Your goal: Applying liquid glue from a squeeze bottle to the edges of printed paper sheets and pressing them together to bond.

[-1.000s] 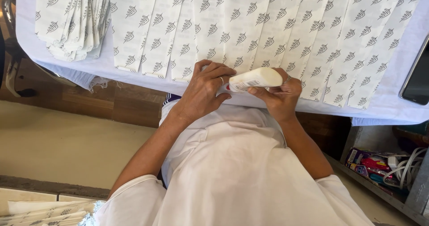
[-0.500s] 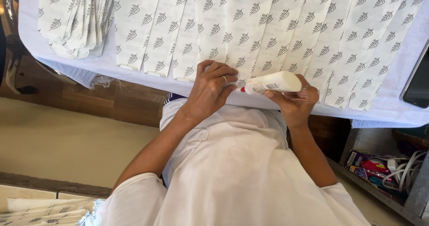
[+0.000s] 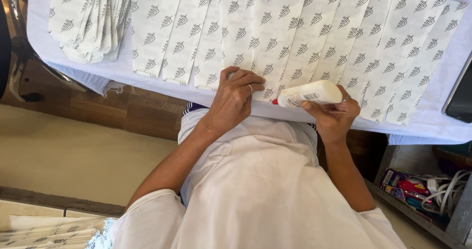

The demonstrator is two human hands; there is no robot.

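My right hand [image 3: 334, 116] grips a white glue bottle [image 3: 309, 93] held sideways, its red tip pointing left at the near edge of a patterned paper strip [image 3: 275, 42]. My left hand [image 3: 236, 99] presses flat on the lower ends of the overlapping strips, fingers spread, a ring on one finger. Many white strips printed with grey leaf marks lie side by side in a fanned row [image 3: 344, 37] across the table, which is covered by a white cloth [image 3: 423, 126].
A loose stack of the same printed papers [image 3: 91, 25] lies at the table's left end. A dark phone [image 3: 459, 96] rests at the right edge. Below right, a shelf holds packets and white cables [image 3: 427, 192]. More printed sheets [image 3: 44, 229] lie at the bottom left.
The glue bottle and my right hand have moved to the right along the strips' near edge. My left hand has followed slightly right and pressed down flatter.
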